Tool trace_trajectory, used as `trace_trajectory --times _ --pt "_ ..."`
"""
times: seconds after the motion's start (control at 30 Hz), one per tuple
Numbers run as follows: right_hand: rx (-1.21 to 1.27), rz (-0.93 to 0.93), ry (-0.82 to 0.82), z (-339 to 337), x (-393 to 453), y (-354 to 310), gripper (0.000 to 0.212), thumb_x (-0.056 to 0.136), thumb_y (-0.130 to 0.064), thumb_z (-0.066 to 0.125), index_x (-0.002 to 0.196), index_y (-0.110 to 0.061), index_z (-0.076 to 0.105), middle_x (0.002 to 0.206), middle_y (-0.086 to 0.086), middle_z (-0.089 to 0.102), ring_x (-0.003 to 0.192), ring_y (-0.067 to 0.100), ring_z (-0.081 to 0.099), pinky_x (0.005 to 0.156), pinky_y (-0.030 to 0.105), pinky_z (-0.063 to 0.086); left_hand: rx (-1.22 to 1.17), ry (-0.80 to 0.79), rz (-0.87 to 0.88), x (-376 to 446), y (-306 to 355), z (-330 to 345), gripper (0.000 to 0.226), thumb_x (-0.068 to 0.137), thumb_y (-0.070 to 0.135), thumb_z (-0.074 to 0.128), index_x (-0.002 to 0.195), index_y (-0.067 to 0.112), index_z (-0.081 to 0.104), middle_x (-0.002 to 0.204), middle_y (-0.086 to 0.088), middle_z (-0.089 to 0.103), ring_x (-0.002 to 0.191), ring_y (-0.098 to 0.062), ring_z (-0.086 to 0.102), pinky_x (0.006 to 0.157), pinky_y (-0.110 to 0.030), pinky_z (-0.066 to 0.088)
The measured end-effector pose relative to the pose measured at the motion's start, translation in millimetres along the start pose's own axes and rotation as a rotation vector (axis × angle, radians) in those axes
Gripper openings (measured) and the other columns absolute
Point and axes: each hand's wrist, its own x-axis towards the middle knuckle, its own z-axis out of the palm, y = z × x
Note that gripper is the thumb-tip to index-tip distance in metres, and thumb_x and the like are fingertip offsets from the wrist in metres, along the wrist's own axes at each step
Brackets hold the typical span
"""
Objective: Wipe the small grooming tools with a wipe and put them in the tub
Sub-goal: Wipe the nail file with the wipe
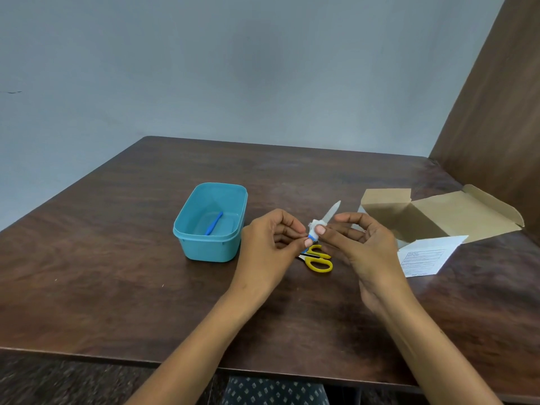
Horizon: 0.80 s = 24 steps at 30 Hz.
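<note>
Just right of the tub [211, 223], the left hand [270, 244] pinches a nail file's [331, 213] blue handle. The right hand [363, 242] pinches a white wipe [314, 225] round it.

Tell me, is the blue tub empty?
No. The open tub holds one small blue tool lying on its bottom.

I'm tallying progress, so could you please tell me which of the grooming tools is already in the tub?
The slim blue tool lying on the teal tub's floor. The yellow-handled scissors lie on the table, and the white-bladed tool is held between both hands.
</note>
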Motion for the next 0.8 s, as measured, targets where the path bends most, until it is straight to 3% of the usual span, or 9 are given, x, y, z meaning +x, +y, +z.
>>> trace_trajectory --times 0.1,0.2,0.4,0.6,0.8 --pt "0.029 -0.035 0.041 0.8 0.4 -2.5 0.031 0.069 0.000 0.077 0.089 -0.012 0.057 0.079 0.013 0.074 0.077 0.025 0.071 0.068 0.032 0.059 -0.015 -0.028 -0.033 0.1 0.0 -1.2 0.021 0.070 0.009 0.081 0.085 0.011 0.067 0.076 0.001 0.072 0.071 -0.008 0.070 0.068 -0.023 0.058" --pt "0.065 -0.055 0.076 1.7 1.1 -5.8 0.032 0.070 0.000 0.077 0.090 -0.014 0.055 0.077 0.010 0.074 0.079 0.025 0.072 0.063 0.026 0.058 -0.164 -0.025 -0.122 0.2 1.1 -2.2 0.020 0.070 0.003 0.079 0.081 0.013 0.066 0.069 0.002 0.071 0.067 -0.010 0.069 0.065 -0.024 0.057" --pt "0.064 0.010 0.033 6.3 -4.3 0.3 0.039 0.069 -0.004 0.078 0.097 -0.014 0.053 0.085 0.014 0.074 0.079 0.026 0.071 0.066 0.028 0.057 -0.351 0.012 -0.173 -2.5 6.3 -4.4 0.021 0.070 -0.003 0.077 0.079 0.002 0.058 0.064 -0.007 0.072 0.065 -0.023 0.073 0.060 -0.027 0.058" --pt "0.033 0.122 -0.070 1.4 -5.1 -5.4 0.051 0.066 -0.007 0.079 0.109 -0.010 0.052 0.084 0.010 0.075 0.074 0.019 0.071 0.068 0.025 0.058 -0.334 0.019 -0.129 -4.7 8.3 -6.9 0.025 0.067 -0.004 0.078 0.073 0.002 0.055 0.067 -0.014 0.073 0.062 -0.023 0.072 0.052 -0.024 0.056" --pt "0.114 0.089 -0.040 -0.3 -2.5 -12.7 0.061 0.051 -0.013 0.079 0.104 -0.013 0.050 0.080 0.011 0.075 0.074 0.020 0.071 0.070 0.026 0.059 -0.344 0.026 -0.148 -6.2 9.7 -6.8 0.033 0.065 -0.002 0.080 0.075 0.008 0.050 0.069 -0.010 0.074 0.064 -0.020 0.073 0.052 -0.024 0.055"
